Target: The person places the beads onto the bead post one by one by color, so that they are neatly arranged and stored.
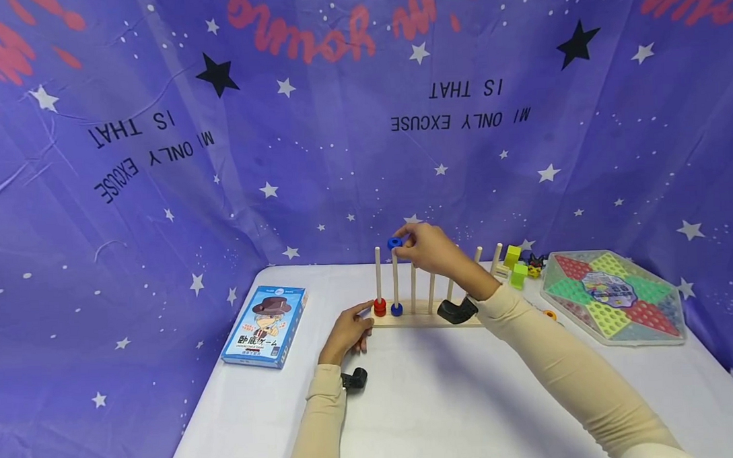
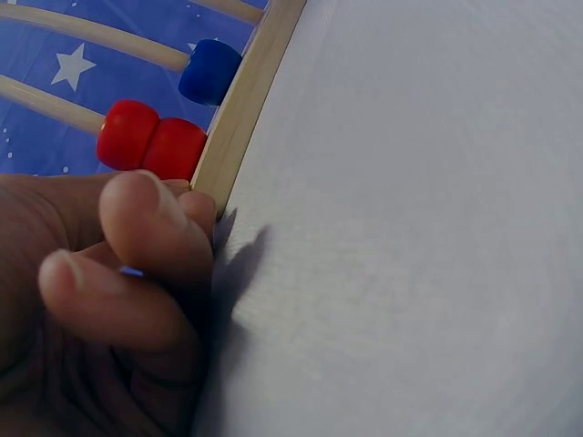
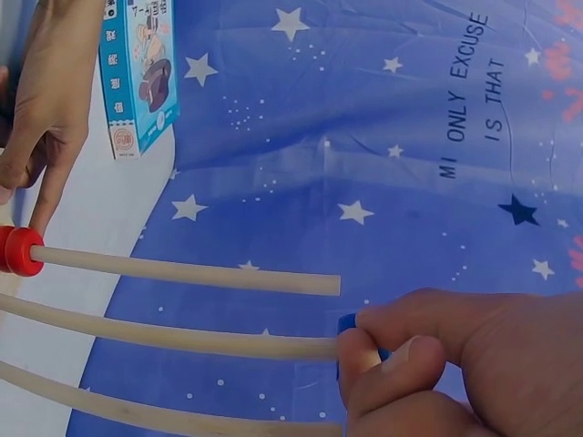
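Observation:
My right hand (image 1: pixel 430 248) pinches a blue ring bead (image 1: pixel 394 243) at the top of the second peg from the left. In the right wrist view the fingers hide most of that bead (image 3: pixel 346 324), which overlaps the peg's tip. At the left end of the wooden peg rack (image 1: pixel 415 318), my left hand (image 1: pixel 346 332) grips the base between thumb and index finger. Two red beads (image 2: pixel 153 138) are stacked at the foot of the first peg. Another blue bead (image 2: pixel 210 71) sits at the foot of the second peg.
A blue card-game box (image 1: pixel 265 325) lies to the left. Behind the right forearm are yellow-green blocks (image 1: pixel 517 275) and an orange ring (image 1: pixel 549 314). A hexagonal Chinese checkers board (image 1: pixel 614 294) lies at the right. A purple star-printed cloth (image 1: pixel 340 156) hangs behind the table.

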`<action>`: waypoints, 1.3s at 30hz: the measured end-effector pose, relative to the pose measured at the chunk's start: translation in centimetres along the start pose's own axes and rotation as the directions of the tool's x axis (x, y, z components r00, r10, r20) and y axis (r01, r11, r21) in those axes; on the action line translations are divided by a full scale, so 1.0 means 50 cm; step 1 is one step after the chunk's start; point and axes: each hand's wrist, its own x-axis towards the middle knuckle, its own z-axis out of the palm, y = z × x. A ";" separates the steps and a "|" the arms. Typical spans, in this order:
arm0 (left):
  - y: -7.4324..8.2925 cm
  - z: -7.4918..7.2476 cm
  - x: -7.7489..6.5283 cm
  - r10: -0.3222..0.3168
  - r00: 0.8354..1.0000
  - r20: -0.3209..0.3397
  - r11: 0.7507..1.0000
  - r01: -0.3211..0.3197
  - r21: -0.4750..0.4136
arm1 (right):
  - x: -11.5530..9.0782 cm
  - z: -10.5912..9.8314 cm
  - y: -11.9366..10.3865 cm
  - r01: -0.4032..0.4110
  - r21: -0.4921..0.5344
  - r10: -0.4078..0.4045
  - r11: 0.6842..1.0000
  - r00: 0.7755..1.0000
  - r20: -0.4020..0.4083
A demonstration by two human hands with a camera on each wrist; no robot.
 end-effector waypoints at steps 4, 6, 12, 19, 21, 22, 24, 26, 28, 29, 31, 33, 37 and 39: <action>0.000 -0.001 0.001 0.007 1.000 -0.001 1.000 -0.007 -0.002 | 0.003 0.003 0.003 -0.006 -0.010 0.006 1.000 1.000 0.005; 0.000 -0.001 0.000 0.010 1.000 -0.002 1.000 -0.010 -0.006 | 0.003 0.004 0.004 -0.008 -0.023 0.008 1.000 1.000 0.007; -0.001 0.002 0.000 0.009 1.000 0.001 1.000 -0.009 -0.010 | -0.013 -0.010 0.011 -0.004 -0.026 0.004 1.000 1.000 -0.011; 0.000 0.002 0.001 -0.003 1.000 -0.002 1.000 0.003 0.007 | -0.066 -0.078 0.027 0.006 0.000 -0.006 1.000 0.998 -0.068; 0.000 0.001 0.002 0.000 1.000 -0.001 1.000 0.000 -0.003 | -0.088 -0.106 0.039 0.004 -0.002 -0.004 1.000 0.995 -0.096; -0.001 -0.001 0.002 0.001 1.000 0.000 1.000 -0.001 -0.002 | -0.101 -0.121 0.048 -0.001 0.001 0.001 1.000 0.993 -0.115; -0.002 -0.003 0.001 -0.002 1.000 -0.001 1.000 0.002 -0.007 | -0.127 -0.149 0.070 -0.020 0.005 0.021 1.000 0.987 -0.159; -0.002 -0.004 0.003 -0.007 1.000 -0.002 1.000 0.007 -0.012 | -0.158 -0.179 0.104 -0.053 0.003 0.053 0.999 0.977 -0.206; -0.003 -0.005 0.003 -0.017 1.000 -0.006 1.000 0.017 -0.013 | -0.191 -0.204 0.145 -0.096 0.001 0.094 0.995 0.966 -0.240; -0.004 -0.006 0.004 -0.019 1.000 -0.009 1.000 0.019 -0.018 | -0.207 -0.213 0.169 -0.118 0.002 0.115 0.993 0.961 -0.251; -0.006 -0.006 0.004 -0.024 1.000 -0.016 0.999 0.024 -0.027 | -0.241 -0.225 0.224 -0.172 0.012 0.169 0.985 0.952 -0.254; -0.007 -0.004 0.005 -0.021 1.000 -0.018 0.999 0.021 -0.025 | -0.279 -0.228 0.287 -0.229 0.011 0.224 0.973 0.941 -0.254; -0.004 0.002 0.008 -0.013 1.000 -0.004 1.000 0.013 -0.023 | -0.367 -0.211 0.418 -0.338 0.028 0.334 0.941 0.906 -0.259; -0.005 0.001 0.007 -0.014 1.000 0.000 1.000 0.014 -0.020 | -0.407 -0.190 0.472 -0.380 0.065 0.384 0.923 0.891 -0.243</action>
